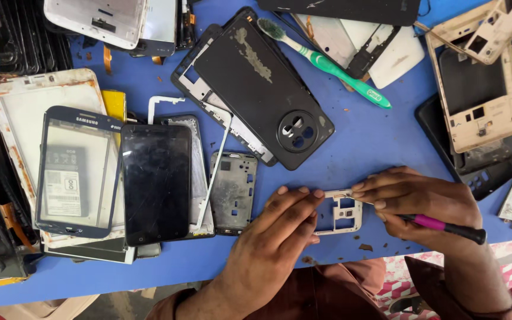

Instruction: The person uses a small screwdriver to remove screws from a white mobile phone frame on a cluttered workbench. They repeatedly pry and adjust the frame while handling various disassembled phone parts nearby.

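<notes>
A small white phone frame piece (344, 214) lies on the blue table (362, 142) near its front edge. My left hand (277, 234) rests flat on the frame's left side, fingers pressing it down. My right hand (416, 201) grips a screwdriver with a pink and black handle (445, 227), and its fingertips touch the frame's top right corner. The tool's tip is hidden under the fingers.
A black phone back cover with a round camera cutout (262, 89) lies in the middle. A green toothbrush (327, 62) lies behind it. Phones, screens and frames (155, 181) are stacked at the left, beige frames (478, 98) at the right.
</notes>
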